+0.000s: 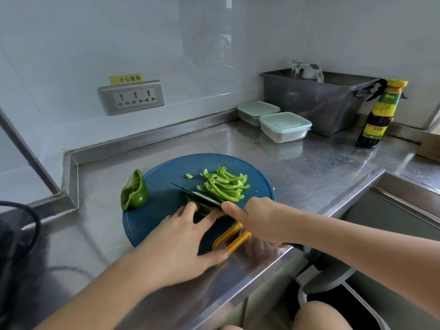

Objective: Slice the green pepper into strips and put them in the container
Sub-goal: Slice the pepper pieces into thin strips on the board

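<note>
A round blue cutting board (166, 182) lies on the steel counter. A pile of green pepper strips (223, 184) sits on its right side. An uncut pepper half (133, 192) stands at the board's left edge. My left hand (181, 236) presses a flat pepper piece (202, 207) onto the board with straight fingers. My right hand (259, 220) grips a dark knife (195, 194), forefinger laid along the blade's back; the blade rests on that piece beside my left fingertips. Two lidded clear containers (284, 127) stand at the back right.
A grey tub (316, 101) with a glass and a kettle stands in the back corner. A dark sauce bottle (378, 115) stands to its right. A wall socket (132, 97) sits behind the board. A black cable (28, 225) loops at left. The counter edge runs close below the board.
</note>
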Demonstrator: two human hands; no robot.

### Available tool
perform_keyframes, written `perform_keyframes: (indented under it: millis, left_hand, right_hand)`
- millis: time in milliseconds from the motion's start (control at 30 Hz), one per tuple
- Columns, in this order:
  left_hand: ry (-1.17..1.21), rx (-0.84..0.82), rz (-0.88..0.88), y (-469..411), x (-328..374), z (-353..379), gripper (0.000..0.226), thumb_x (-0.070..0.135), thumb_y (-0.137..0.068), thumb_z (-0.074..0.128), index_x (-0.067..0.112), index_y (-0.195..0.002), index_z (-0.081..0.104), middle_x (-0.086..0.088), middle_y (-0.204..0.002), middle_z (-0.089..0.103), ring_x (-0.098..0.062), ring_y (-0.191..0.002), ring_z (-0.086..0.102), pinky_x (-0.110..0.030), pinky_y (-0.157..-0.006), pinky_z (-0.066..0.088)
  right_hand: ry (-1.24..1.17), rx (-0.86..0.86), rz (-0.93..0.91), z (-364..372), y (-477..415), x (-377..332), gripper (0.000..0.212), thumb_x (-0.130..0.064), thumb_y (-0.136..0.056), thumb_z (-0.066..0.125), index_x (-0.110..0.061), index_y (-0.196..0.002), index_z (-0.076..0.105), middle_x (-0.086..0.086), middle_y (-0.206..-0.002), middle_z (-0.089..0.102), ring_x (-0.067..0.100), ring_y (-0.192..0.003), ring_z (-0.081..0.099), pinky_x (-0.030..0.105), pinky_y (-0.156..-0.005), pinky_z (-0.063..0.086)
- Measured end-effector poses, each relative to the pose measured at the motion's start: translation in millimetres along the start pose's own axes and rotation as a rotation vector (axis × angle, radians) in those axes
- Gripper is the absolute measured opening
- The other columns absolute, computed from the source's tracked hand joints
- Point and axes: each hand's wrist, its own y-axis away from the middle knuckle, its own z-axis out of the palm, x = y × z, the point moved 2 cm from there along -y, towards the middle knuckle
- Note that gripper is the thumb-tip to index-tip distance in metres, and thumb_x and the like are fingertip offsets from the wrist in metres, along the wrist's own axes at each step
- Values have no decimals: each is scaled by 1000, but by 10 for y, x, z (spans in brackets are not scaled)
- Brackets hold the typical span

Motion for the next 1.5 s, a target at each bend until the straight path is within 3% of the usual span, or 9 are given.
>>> perform_keyframes:
  millis: [167,267,433,833,933,1000,1133,1333,1500]
  left_hand:
    - [-37,34,-14,-60,5,67,93,86,-60,5,48,-143,-6,2,-121,22,-20,-123,33,-32,-103,35]
    - [-25,-7,-25,-79,-7,56,94,90,-63,13,48,-145,-4,4,-128,18,-22,-128,27,-35,-108,32]
    - [-20,-15,-34,-56,-15,54,85,83,-71,20,47,-146,-2,3,-135,16,-21,-133,23,-36,-111,28]
    - [-13,1,-39,-65,20,44,84,81,-75,23,49,-144,-13,3,-146,9,-20,-140,14,-33,-112,23]
    - [-30,68,-52,-87,13,83,87,85,-73,19,48,-144,-14,3,-150,7,-25,-144,-6,-40,-117,4]
    - [1,199,0,-142,-15,88,86,86,-73,18,45,-148,4,5,-152,10,-23,-145,-13,-38,-115,-8]
    - [124,315,189,-243,-47,88,70,73,-84,36,32,-140,41,15,-146,35,-2,-141,13,-18,-114,8]
    - [182,266,173,-261,-22,131,76,76,-77,33,40,-144,28,30,-143,23,10,-132,17,-5,-99,13]
    - [162,287,132,-244,28,135,78,78,-75,29,40,-143,28,27,-142,24,4,-130,27,-12,-99,25]
  right_hand:
    - [-114,-40,90,-73,-53,-55,43,-48,-102,19,-33,-65,34,7,-66,43,22,-55,46,31,-54,46]
    - [-18,-139,70,-123,-92,-176,57,-63,-95,22,-19,-63,37,12,-59,40,20,-44,39,26,-47,37]
    - [14,-226,85,-123,-212,-270,47,-60,-97,20,-29,-62,25,11,-63,35,18,-47,32,26,-47,30]
    - [-261,-285,150,-287,-292,184,67,-81,-81,31,-19,-55,36,-3,-44,33,13,-36,26,21,-41,25]
    - [-337,-327,143,-235,-298,146,67,-80,-82,30,-19,-54,37,-3,-45,32,13,-37,26,21,-41,24]
    - [-344,-341,131,-190,-306,101,66,-78,-84,29,-19,-55,37,-2,-45,30,14,-37,25,21,-41,23]
    - [-322,-356,127,-176,-322,47,66,-78,-83,28,-19,-55,37,-2,-46,30,14,-37,24,21,-42,23]
    - [-217,-376,140,-324,-266,97,66,-80,-82,30,-19,-57,38,-3,-45,32,13,-38,27,21,-42,25]
    - [-162,-311,186,-238,-175,256,68,-84,-78,30,-19,-58,35,-1,-47,31,15,-36,26,20,-43,26]
